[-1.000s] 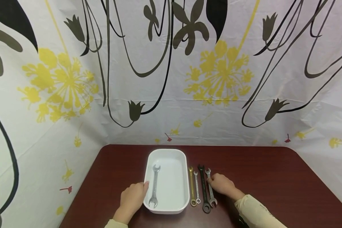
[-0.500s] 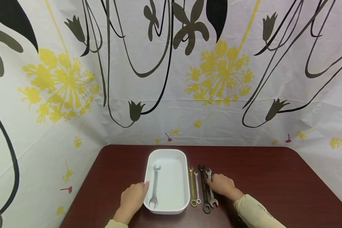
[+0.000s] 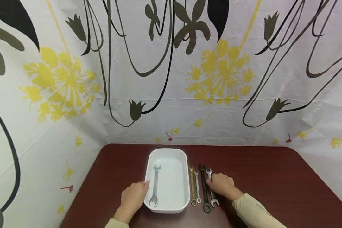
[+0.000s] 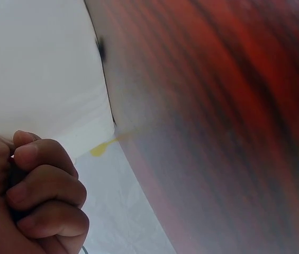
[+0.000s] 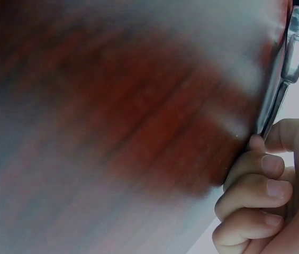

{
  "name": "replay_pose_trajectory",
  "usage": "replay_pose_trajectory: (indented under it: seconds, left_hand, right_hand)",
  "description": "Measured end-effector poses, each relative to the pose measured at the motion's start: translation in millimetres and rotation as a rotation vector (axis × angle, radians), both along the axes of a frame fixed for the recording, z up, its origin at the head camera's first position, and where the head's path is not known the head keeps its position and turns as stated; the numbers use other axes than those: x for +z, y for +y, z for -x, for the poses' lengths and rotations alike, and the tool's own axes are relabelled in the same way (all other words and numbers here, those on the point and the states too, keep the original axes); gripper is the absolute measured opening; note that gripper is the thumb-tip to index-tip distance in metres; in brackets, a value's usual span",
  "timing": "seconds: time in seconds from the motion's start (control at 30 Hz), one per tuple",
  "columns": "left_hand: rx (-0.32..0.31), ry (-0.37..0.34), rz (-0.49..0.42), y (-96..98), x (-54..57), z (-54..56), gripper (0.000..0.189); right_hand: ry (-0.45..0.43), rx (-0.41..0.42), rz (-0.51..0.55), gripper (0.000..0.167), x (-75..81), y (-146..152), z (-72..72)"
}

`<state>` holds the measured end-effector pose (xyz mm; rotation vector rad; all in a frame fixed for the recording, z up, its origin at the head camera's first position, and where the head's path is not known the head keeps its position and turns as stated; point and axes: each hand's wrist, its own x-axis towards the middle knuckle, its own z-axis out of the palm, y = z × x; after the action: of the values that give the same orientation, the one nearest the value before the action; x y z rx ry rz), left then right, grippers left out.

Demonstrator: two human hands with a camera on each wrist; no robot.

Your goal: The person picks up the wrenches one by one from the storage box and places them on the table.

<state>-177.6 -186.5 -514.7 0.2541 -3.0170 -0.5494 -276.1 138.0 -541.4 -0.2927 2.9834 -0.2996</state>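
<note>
My left hand (image 3: 133, 197) grips the near left rim of a white rectangular tray (image 3: 174, 177), thumb over the edge. The left wrist view has its other fingers (image 4: 48, 188) curled beneath the tray wall. Inside the tray, a silver open-end wrench (image 3: 155, 183) lies lengthwise along the left side. To the right of the tray, my right hand (image 3: 223, 185) pinches another silver open-end wrench (image 3: 213, 200) near its middle, hiding part of the shaft. That wrench lies at the table in line with the others. Thumb and forefinger meet at its shaft in the right wrist view.
Between the tray and my right hand lie a gold combination wrench (image 3: 192, 186), a small silver combination wrench (image 3: 197, 187) and a long black ratcheting wrench (image 3: 204, 190), side by side. The dark red wooden table (image 3: 262, 171) backs onto a white flower-print cloth (image 3: 171, 85).
</note>
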Motion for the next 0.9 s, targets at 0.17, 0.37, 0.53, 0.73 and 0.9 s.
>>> replay_pose_trajectory:
  seconds: [0.17, 0.37, 0.53, 0.73, 0.9]
  left_hand:
    - [-0.006, 0.003, -0.001, 0.4, 0.5, 0.7, 0.039]
    - [-0.003, 0.005, -0.002, 0.3, 1.5, 2.0, 0.039]
    - [-0.006, 0.005, 0.0, 0.1, 1.9, 2.2, 0.038]
    - [-0.005, 0.009, 0.009, 0.2, 2.4, 1.1, 0.038]
    - [-0.004, -0.008, 0.005, 0.5, 2.8, -0.6, 0.037]
  right_hand:
    - [0.007, -0.002, -0.008, 0.042, 2.6, 1, -0.6]
    - [-0.013, 0.008, 0.01, 0.042, 6.3, 1, 0.9]
    - [-0.048, 0.017, 0.054, 0.044, 9.3, 4, 5.6]
    - [-0.116, 0.065, 0.173, 0.049, 14.4, 7, 10.6]
    - [-0.148, 0.087, 0.251, 0.046, 23.7, 4, 12.4]
